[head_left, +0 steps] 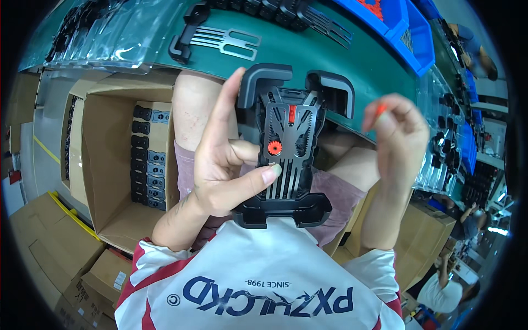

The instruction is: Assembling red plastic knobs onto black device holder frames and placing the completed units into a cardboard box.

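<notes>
My left hand [220,179] is closed on a black phone holder [314,124], its thumb pressed on the metal plate [286,132] in the holder's middle. Two hooked arms stick out at the holder's far end, and a wide cradle [283,209] forms the near end. A red gear [274,148] sits left of the plate's middle, and a red strip [292,113] shows near its far end. To the right, apart from the holder, my right hand [404,140] pinches a small orange-red plastic piece [380,109]; its shape is mostly hidden by the fingers.
On the green table [308,66] lies another holder part with a metal plate [228,43], near a row of black parts [269,10]. A blue bin [404,33] stands far right. Left of my legs, an open carton [113,165] contains stacked black parts [140,159]. Other people are at right.
</notes>
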`<state>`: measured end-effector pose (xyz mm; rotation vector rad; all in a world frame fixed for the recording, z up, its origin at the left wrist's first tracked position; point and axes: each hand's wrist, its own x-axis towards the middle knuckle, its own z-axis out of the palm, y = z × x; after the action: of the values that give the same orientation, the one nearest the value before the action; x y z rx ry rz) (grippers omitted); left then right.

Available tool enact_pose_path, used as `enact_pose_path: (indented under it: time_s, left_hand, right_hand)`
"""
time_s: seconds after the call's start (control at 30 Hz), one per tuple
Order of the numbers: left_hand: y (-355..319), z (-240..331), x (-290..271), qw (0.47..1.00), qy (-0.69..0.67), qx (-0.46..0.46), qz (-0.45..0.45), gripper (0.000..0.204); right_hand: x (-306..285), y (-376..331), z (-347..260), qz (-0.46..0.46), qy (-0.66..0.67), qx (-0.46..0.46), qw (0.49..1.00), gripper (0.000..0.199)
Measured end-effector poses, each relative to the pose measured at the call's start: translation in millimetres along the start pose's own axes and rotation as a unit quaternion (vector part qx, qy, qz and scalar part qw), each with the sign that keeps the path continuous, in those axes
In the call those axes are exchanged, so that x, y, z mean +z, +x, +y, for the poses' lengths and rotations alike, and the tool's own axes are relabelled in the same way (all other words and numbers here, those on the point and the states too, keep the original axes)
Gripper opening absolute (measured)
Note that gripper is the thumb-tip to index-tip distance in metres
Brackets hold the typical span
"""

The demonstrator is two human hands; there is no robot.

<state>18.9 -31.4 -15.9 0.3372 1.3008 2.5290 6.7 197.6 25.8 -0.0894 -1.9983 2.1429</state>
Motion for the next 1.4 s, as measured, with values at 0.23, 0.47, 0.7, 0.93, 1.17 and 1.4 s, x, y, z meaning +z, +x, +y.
enact_pose_path:
  time_s: [0.23, 0.47, 0.7, 0.93, 1.17, 1.4]
  left_hand:
    - [2.0, -6.4, 9.9, 0.997, 0.038, -0.031, -0.051, 0.100]
    - [2.7, -13.3, 20.2, 0.998, 0.036, 0.006, -0.057, 0.100]
    - [0.4, -13.6, 25.9, 0.997, 0.046, 0.004, -0.059, 0.100]
    - [-2.8, -10.5, 31.3, 0.993, 0.109, -0.013, -0.030, 0.097]
    - [-1.9, -12.6, 28.9, 0.983, 0.176, -0.022, -0.047, 0.094]
    - [-2.0, -8.3, 29.8, 0.989, 0.127, -0.068, -0.036, 0.095]
  right_hand:
    - [19.5, -42.9, 3.7, -0.105, -0.069, -0.024, 0.992, 0.031]
    - [13.6, -40.1, 2.0, -0.154, -0.144, -0.117, 0.970, 0.032]
    - [11.1, -46.9, 5.0, -0.108, -0.154, -0.125, 0.974, 0.029]
    - [7.3, -49.0, 6.2, -0.076, -0.175, -0.118, 0.975, 0.025]
    - [1.5, -34.8, 10.2, -0.140, -0.301, -0.285, 0.899, 0.022]
    - [3.3, -35.1, 13.4, -0.148, -0.266, -0.271, 0.913, 0.021]
